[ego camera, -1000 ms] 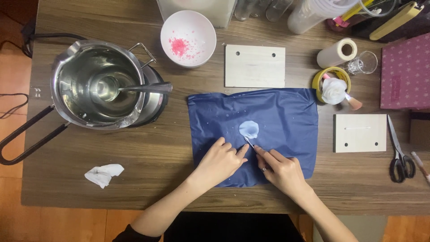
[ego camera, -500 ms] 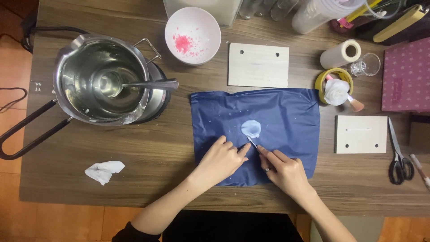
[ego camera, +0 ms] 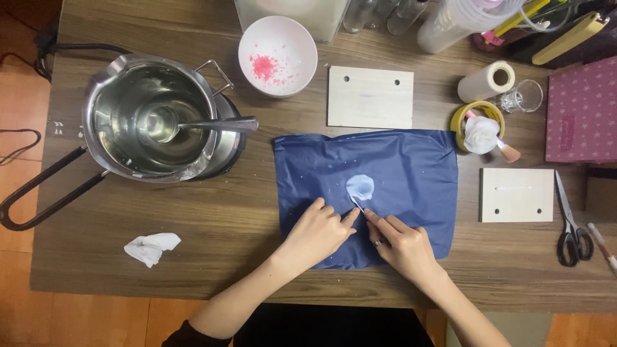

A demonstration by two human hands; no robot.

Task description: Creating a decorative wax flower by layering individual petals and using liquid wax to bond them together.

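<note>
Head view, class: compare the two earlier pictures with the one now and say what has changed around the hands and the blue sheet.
Almost nothing has changed. The left hand still presses on the blue sheet, and the right hand still holds a thin tool at the edge of the pale round blob. The steel pot, white bowl and scissors lie as before; only the view drifts slightly.

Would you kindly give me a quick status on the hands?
Left hand flat on blue sheet. Right hand holds thin tool at pale disc. Nothing blocking.
</note>
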